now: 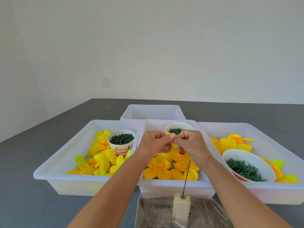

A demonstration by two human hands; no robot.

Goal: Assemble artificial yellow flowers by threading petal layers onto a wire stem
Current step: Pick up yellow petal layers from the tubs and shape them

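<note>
Grey table [49, 145] carries three white trays of loose yellow petals; middle tray [172, 184] sits under the hands. Both forearms reach in from 6 o'clock, wrists raised, hands meeting above that tray. Left hand [152, 143] and right hand [191, 145] each pinch the same small yellow petal layer [174, 143] between curled fingers. Wire stem [186, 176] stands bare in its foam block [181, 207] at 6 o'clock. Judgement: separate one layer, find its centre hole, then lower it squarely over the wire tip.
</note>
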